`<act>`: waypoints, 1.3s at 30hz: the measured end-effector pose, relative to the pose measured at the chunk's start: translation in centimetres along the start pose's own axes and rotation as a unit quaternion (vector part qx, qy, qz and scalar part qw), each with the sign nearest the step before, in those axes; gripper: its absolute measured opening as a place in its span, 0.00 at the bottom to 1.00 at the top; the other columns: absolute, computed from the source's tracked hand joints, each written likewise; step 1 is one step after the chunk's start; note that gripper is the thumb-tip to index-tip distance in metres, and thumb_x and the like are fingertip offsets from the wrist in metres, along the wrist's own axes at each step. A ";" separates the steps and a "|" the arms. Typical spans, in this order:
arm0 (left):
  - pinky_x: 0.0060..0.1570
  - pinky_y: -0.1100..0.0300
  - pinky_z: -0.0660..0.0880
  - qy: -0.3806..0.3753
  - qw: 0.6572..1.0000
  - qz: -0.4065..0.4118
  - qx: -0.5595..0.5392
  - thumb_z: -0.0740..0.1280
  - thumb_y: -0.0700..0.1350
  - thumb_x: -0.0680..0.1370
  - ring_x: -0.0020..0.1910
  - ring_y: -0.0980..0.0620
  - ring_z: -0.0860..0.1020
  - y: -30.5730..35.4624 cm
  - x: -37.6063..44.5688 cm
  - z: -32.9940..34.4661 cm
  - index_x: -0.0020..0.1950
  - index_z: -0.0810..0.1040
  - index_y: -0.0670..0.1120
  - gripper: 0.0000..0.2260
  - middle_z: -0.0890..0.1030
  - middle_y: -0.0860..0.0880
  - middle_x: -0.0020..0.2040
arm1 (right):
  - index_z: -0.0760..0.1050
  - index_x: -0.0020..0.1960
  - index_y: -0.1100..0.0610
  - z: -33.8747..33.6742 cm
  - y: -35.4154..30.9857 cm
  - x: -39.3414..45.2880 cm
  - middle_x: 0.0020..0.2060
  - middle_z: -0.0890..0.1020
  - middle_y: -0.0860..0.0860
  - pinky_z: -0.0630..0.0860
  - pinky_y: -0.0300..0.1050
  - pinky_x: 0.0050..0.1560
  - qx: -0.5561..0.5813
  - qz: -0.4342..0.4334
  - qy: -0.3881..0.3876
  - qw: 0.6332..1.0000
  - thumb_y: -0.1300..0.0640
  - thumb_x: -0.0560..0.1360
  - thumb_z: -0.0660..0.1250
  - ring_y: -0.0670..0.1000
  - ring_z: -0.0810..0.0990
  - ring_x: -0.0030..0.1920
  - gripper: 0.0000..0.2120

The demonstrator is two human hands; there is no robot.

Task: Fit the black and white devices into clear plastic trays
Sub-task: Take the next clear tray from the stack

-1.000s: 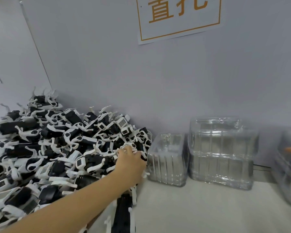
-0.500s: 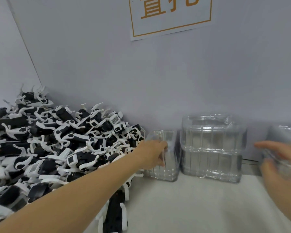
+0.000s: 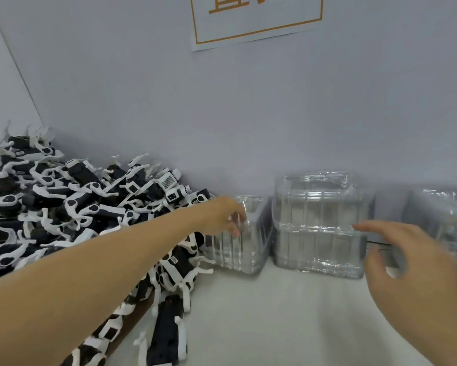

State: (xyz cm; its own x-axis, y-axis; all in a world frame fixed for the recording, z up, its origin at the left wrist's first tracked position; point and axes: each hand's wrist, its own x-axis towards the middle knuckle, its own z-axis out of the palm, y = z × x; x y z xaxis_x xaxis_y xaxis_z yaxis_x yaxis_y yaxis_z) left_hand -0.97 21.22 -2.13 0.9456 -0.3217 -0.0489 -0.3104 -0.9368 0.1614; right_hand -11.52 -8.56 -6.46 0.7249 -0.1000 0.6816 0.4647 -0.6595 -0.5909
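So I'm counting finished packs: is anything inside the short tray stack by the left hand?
The short tray stack looks clear through its walls, with no black and white device visible. The left hand covers its near top corner.

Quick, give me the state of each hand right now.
Left hand: fingers curled at the top edge of the short stack of clear trays; whether it grips is unclear.
Right hand: open, fingers spread, holding nothing, blurred.
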 end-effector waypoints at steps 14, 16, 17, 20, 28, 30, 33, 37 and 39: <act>0.62 0.53 0.74 -0.066 0.998 -0.005 0.023 0.71 0.43 0.78 0.57 0.49 0.78 1.8 0.3 -0.9 0.63 0.78 0.45 0.14 0.80 0.49 0.59 | 0.78 0.58 0.41 1.1 0.0 -1.0 0.52 0.78 0.36 0.72 0.39 0.52 0.047 -0.015 -0.089 0.995 0.66 0.73 0.67 0.41 0.76 0.52 0.22; 0.63 0.55 0.73 -0.070 0.997 -0.007 0.020 0.71 0.43 0.79 0.60 0.49 0.77 2.0 0.0 -0.7 0.64 0.77 0.44 0.14 0.79 0.48 0.60 | 0.80 0.55 0.44 2.5 0.2 -1.7 0.48 0.81 0.39 0.73 0.29 0.45 0.079 -0.001 -0.089 0.993 0.68 0.72 0.68 0.39 0.78 0.49 0.21; 0.63 0.54 0.73 -0.067 0.998 -0.006 0.017 0.70 0.43 0.79 0.60 0.48 0.77 2.0 -0.1 -0.5 0.64 0.76 0.43 0.14 0.79 0.47 0.60 | 0.81 0.54 0.46 3.6 0.2 -2.3 0.45 0.82 0.41 0.73 0.26 0.42 0.102 0.024 -0.097 0.990 0.70 0.72 0.68 0.38 0.79 0.47 0.20; 0.62 0.50 0.74 -0.043 0.999 -0.001 -0.014 0.70 0.42 0.79 0.58 0.46 0.78 1.8 -0.3 -0.1 0.62 0.76 0.41 0.12 0.81 0.44 0.58 | 0.82 0.52 0.52 7.8 0.5 -4.8 0.42 0.84 0.48 0.74 0.27 0.40 0.177 0.144 -0.158 0.961 0.72 0.74 0.66 0.44 0.82 0.40 0.17; 0.55 0.53 0.76 0.008 0.998 -0.004 -0.059 0.64 0.38 0.81 0.55 0.47 0.78 0.5 -1.2 1.5 0.56 0.73 0.46 0.05 0.79 0.46 0.54 | 0.78 0.60 0.59 12.3 1.1 -7.4 0.46 0.83 0.51 0.72 0.24 0.40 0.227 0.264 -0.189 0.918 0.71 0.75 0.64 0.42 0.81 0.38 0.17; 0.52 0.57 0.76 0.004 1.000 -0.011 -0.009 0.62 0.33 0.80 0.56 0.50 0.78 0.7 -1.3 2.1 0.59 0.74 0.44 0.10 0.80 0.47 0.56 | 0.79 0.59 0.58 12.2 1.6 -7.2 0.46 0.83 0.52 0.73 0.24 0.39 0.230 0.282 -0.174 0.915 0.72 0.74 0.64 0.45 0.82 0.39 0.17; 0.63 0.49 0.74 0.078 0.994 -0.027 0.071 0.62 0.34 0.78 0.66 0.47 0.73 1.8 -0.8 2.8 0.72 0.67 0.46 0.23 0.72 0.46 0.69 | 0.81 0.56 0.58 12.2 1.9 -7.2 0.45 0.84 0.52 0.74 0.26 0.39 0.240 0.309 -0.157 0.907 0.72 0.74 0.65 0.48 0.83 0.42 0.16; 0.74 0.47 0.61 0.204 0.976 0.066 -0.019 0.66 0.44 0.77 0.75 0.46 0.60 5.5 0.7 1.8 0.80 0.53 0.46 0.34 0.59 0.46 0.78 | 0.82 0.55 0.55 12.3 1.8 -7.2 0.44 0.83 0.50 0.74 0.26 0.39 0.240 0.307 -0.148 0.909 0.71 0.74 0.65 0.48 0.83 0.41 0.17; 0.76 0.48 0.57 0.246 0.963 0.113 0.003 0.68 0.51 0.78 0.77 0.48 0.56 7.9 1.9 0.9 0.81 0.53 0.47 0.36 0.57 0.48 0.79 | 0.82 0.55 0.54 12.2 1.8 -7.2 0.44 0.83 0.49 0.73 0.26 0.38 0.238 0.299 -0.155 0.911 0.71 0.73 0.65 0.46 0.83 0.41 0.17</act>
State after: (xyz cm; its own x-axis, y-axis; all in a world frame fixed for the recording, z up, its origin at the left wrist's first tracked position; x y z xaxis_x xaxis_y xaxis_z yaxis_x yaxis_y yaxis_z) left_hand -1.77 13.06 -1.85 0.7849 -0.4151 0.4600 -0.5129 -0.8518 0.1065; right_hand -9.74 0.06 -17.68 0.9953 -0.0719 0.0647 0.0532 -0.1507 -0.9871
